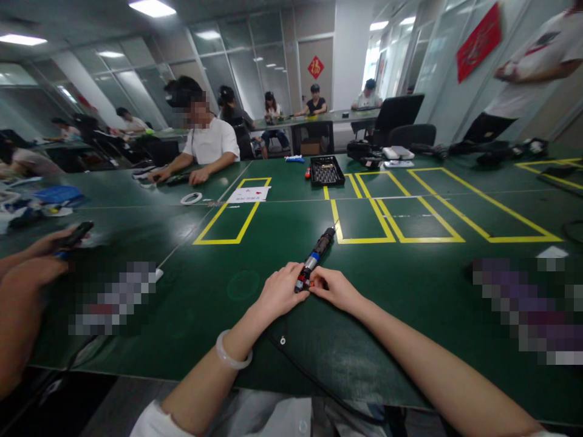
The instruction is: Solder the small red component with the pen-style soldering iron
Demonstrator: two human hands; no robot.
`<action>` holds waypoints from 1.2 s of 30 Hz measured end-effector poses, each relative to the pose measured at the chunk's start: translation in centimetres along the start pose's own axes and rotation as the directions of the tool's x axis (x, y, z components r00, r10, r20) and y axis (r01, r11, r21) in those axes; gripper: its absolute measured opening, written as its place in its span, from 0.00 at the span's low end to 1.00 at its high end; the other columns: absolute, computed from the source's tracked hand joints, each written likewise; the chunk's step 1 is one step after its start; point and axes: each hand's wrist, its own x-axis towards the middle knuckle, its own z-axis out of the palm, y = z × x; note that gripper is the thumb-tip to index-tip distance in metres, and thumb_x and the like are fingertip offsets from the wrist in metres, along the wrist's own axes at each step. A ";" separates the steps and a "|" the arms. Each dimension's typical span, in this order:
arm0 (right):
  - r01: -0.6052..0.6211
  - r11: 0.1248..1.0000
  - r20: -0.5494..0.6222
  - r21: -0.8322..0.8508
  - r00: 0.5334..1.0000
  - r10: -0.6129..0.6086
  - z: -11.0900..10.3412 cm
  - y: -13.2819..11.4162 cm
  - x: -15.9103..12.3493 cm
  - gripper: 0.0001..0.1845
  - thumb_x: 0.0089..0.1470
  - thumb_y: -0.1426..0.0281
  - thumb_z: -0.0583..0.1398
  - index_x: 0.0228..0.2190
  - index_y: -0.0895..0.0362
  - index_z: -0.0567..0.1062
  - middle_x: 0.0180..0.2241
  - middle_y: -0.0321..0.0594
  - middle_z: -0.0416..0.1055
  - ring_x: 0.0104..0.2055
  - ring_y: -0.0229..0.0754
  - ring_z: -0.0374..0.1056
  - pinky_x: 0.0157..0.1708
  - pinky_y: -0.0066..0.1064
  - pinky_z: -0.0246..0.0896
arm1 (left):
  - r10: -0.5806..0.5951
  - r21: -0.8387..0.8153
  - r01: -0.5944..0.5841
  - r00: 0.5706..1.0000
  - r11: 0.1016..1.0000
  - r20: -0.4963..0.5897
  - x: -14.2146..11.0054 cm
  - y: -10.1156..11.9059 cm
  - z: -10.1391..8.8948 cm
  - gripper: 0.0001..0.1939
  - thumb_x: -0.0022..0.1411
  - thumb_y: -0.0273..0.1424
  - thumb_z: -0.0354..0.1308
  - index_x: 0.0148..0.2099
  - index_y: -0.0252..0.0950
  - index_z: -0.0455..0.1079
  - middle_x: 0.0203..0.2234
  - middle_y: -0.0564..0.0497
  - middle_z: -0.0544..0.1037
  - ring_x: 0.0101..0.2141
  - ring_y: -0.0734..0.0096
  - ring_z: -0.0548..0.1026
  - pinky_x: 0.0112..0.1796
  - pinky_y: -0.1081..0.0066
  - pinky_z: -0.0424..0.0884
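An electric screwdriver (316, 255), dark with a silver and blue middle band, lies slanted on the green table, its thin bit pointing away from me. My left hand (283, 290) is closed around its near end. Beside it my right hand (336, 289) is closed in a pinch at the same end, on a small orange part (311, 283). The fingers hide much of that end, so how the orange part sits there cannot be made out. A black cord (300, 366) runs across the table below my hands, near a small white ring (283, 341).
Yellow tape outlines (364, 240) mark the green table (218, 340). Farther back are a black tray (327, 172) of small parts, a red object (308, 173) and a paper sheet (248, 194). A co-worker's hands (50, 249) hold a dark tool at left; another person (207, 142) sits opposite.
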 end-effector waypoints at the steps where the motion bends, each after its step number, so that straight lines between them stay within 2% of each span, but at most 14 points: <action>1: 0.001 1.000 0.000 0.006 1.000 -0.001 0.0 -0.1 0.0 0.03 0.54 0.74 0.59 0.32 0.57 0.68 0.25 0.31 0.65 0.25 0.35 0.62 0.28 0.24 0.55 | -0.001 0.004 0.001 1.000 1.000 -0.001 0.0 0.0 0.0 0.32 0.57 0.39 0.56 0.62 0.41 0.55 0.55 0.46 0.66 0.49 0.59 0.71 0.47 0.65 0.68; 8: 0.030 0.999 -0.033 -0.026 0.999 -0.031 0.2 0.1 0.2 0.04 0.53 0.75 0.60 0.29 0.58 0.69 0.26 0.33 0.66 0.27 0.36 0.63 0.29 0.24 0.55 | -0.009 0.100 0.012 1.000 0.995 -0.029 0.1 0.6 0.4 0.31 0.57 0.40 0.56 0.61 0.39 0.56 0.52 0.45 0.67 0.47 0.59 0.71 0.45 0.64 0.68; 13: 0.066 0.995 -0.030 -0.069 0.997 -0.068 -0.2 -0.1 0.1 0.05 0.56 0.73 0.58 0.28 0.58 0.71 0.27 0.35 0.68 0.28 0.36 0.63 0.30 0.25 0.55 | -0.033 0.114 0.042 0.996 0.993 -0.080 0.4 0.9 0.7 0.28 0.60 0.44 0.52 0.60 0.40 0.57 0.51 0.45 0.67 0.46 0.61 0.71 0.42 0.65 0.68; 17: 0.084 0.993 -0.005 -0.082 0.996 -0.085 -0.6 -0.5 -0.1 0.07 0.59 0.70 0.56 0.37 0.56 0.74 0.34 0.38 0.71 0.34 0.39 0.66 0.36 0.28 0.59 | -0.022 0.055 0.027 0.996 0.998 -0.083 0.3 0.2 0.4 0.26 0.62 0.45 0.50 0.60 0.44 0.58 0.52 0.47 0.66 0.48 0.63 0.70 0.41 0.68 0.69; 20: 0.053 0.996 -0.003 -0.072 0.999 -0.053 -0.8 -0.5 -0.2 0.11 0.59 0.69 0.56 0.44 0.55 0.73 0.35 0.39 0.72 0.35 0.39 0.67 0.37 0.29 0.60 | -0.025 0.062 0.030 0.997 0.998 -0.077 -0.3 -1.1 0.0 0.28 0.60 0.45 0.52 0.60 0.44 0.57 0.52 0.48 0.66 0.49 0.61 0.69 0.43 0.67 0.68; 24: 0.016 0.998 0.012 -0.068 1.000 -0.015 -1.0 -0.5 -0.2 0.11 0.60 0.69 0.55 0.43 0.56 0.73 0.34 0.39 0.72 0.34 0.39 0.67 0.36 0.29 0.61 | -0.108 0.094 0.114 0.992 0.989 -0.071 -1.9 -3.8 -0.6 0.29 0.59 0.45 0.52 0.61 0.44 0.57 0.54 0.47 0.65 0.49 0.61 0.69 0.44 0.66 0.68; 28: 0.044 0.994 0.031 -0.102 0.999 -0.041 -0.9 -0.4 -0.1 0.09 0.60 0.71 0.56 0.40 0.56 0.75 0.35 0.40 0.74 0.36 0.40 0.67 0.37 0.29 0.60 | -0.241 0.111 0.248 0.968 0.962 -0.073 -4.2 -7.7 -1.7 0.30 0.61 0.47 0.48 0.62 0.42 0.56 0.56 0.46 0.64 0.49 0.59 0.69 0.43 0.66 0.69; 32: 0.046 0.991 0.042 -0.129 0.998 -0.041 -0.7 -0.3 -0.1 0.09 0.59 0.72 0.56 0.38 0.56 0.76 0.34 0.39 0.74 0.36 0.40 0.67 0.36 0.29 0.60 | -0.382 0.119 0.392 0.919 0.912 -0.101 -6.4 -12.7 -2.4 0.32 0.61 0.49 0.45 0.63 0.39 0.56 0.57 0.45 0.63 0.50 0.57 0.69 0.44 0.64 0.69; 36: 0.037 0.989 0.053 -0.144 0.998 -0.029 -0.8 -0.6 0.0 0.08 0.59 0.72 0.56 0.37 0.56 0.76 0.33 0.39 0.74 0.36 0.40 0.67 0.37 0.29 0.60 | -0.473 0.111 0.485 0.873 0.867 -0.120 -8.5 -18.4 -2.7 0.35 0.60 0.51 0.44 0.62 0.36 0.57 0.57 0.42 0.63 0.51 0.54 0.69 0.47 0.61 0.67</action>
